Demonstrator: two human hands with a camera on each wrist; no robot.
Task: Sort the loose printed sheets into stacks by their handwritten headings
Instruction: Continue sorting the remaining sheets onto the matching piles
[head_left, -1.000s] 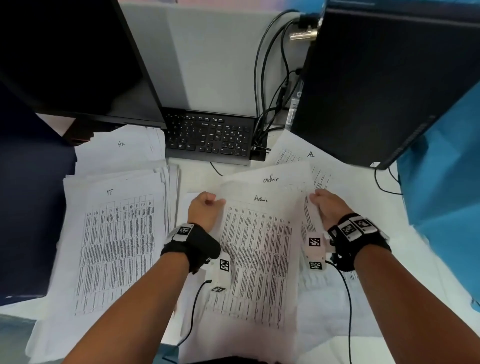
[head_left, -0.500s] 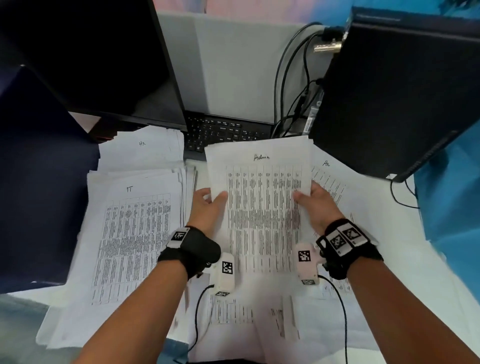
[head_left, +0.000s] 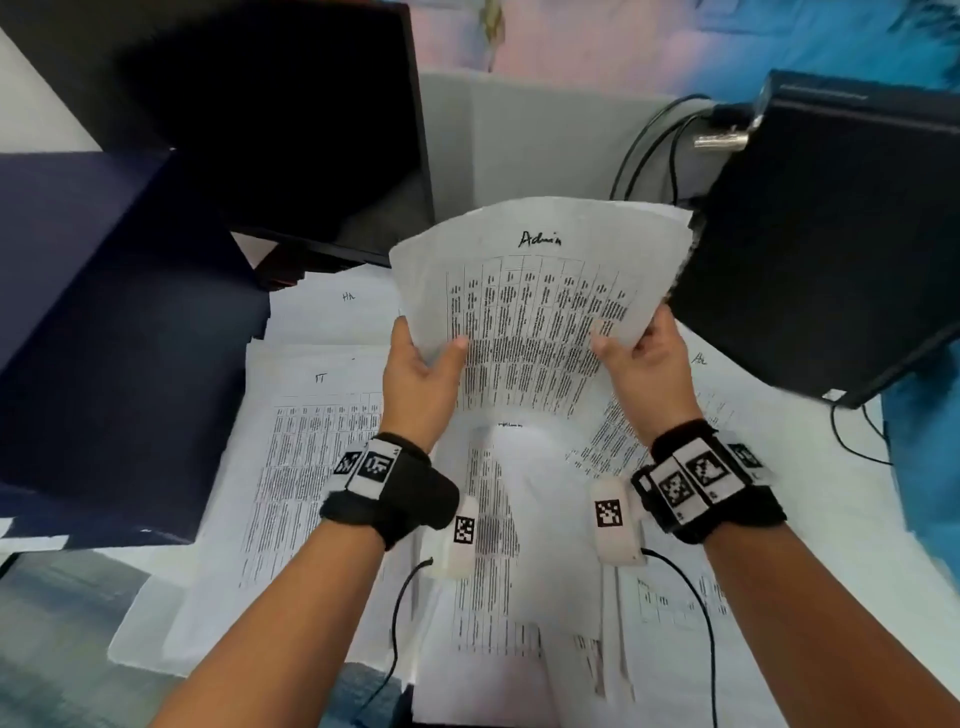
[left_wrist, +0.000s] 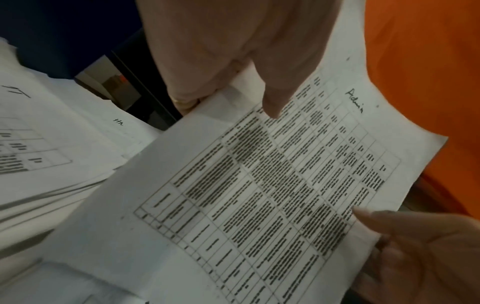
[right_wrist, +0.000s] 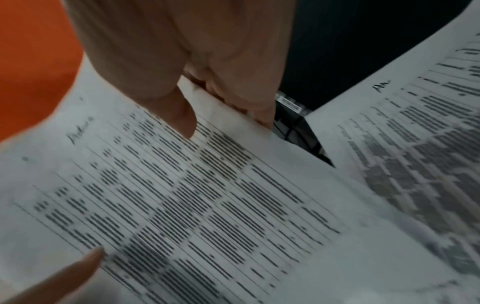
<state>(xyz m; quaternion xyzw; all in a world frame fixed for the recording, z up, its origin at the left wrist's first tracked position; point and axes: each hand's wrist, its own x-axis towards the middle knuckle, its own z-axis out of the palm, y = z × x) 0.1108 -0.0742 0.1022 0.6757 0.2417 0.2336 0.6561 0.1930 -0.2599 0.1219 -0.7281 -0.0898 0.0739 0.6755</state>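
The sheets headed "Admin" (head_left: 540, 301) are lifted clear of the desk (head_left: 857, 499), tilted up toward the wall at its far edge. The left hand (head_left: 418, 369) pinches their left edge, thumb on the printed face and fingers behind; the right hand (head_left: 647, 358) pinches the right edge the same way. The top corners stand close between the dark monitor (head_left: 291, 130) on the left and the black computer case (head_left: 831, 234) on the right. Below lie loose sheets (head_left: 493, 545) at the desk's near edge. The "IT" stack (head_left: 306, 452) sits left, an "HR" stack (head_left: 343, 312) behind it, and another sheet (head_left: 717, 384) right beside the case.
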